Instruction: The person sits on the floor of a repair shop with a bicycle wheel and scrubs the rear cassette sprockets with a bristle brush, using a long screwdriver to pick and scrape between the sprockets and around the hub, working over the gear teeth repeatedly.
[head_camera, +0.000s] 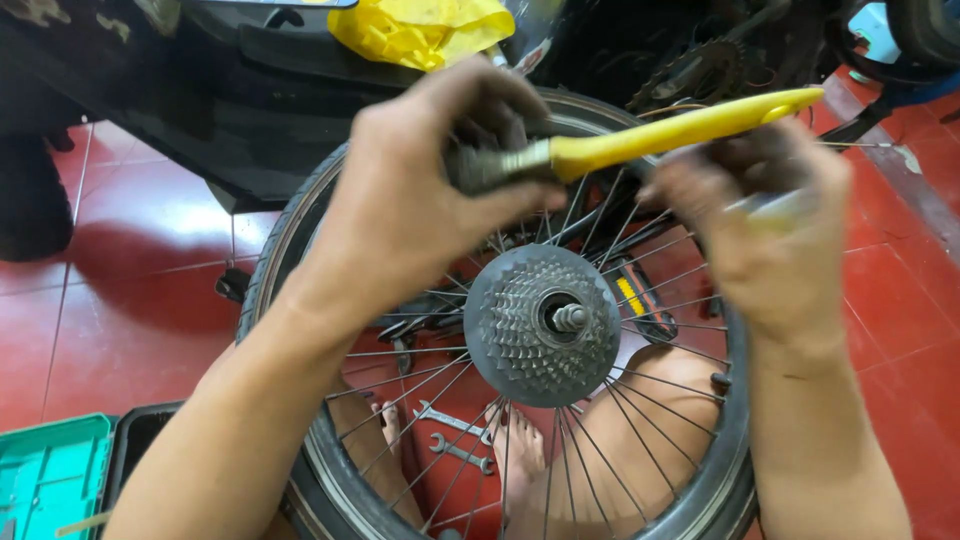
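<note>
A spoked bicycle wheel (300, 230) lies flat below me, its stepped sprocket cluster (530, 325) and axle end facing up at the centre. My left hand (420, 190) is closed around the grey metal head of a yellow-handled tool (680, 128), held above the wheel with the handle pointing right. My right hand (770, 220) is blurred just right of it, fingers closed on a small pale object (775, 208) that I cannot identify. My bare knees and feet show through the spokes.
Two wrenches (455, 440) lie on the red tiled floor under the wheel. A green toolbox tray (50, 470) sits bottom left. A dark vehicle body with a yellow cloth (420, 30) stands behind, and another bicycle's chainring (695, 70) is top right.
</note>
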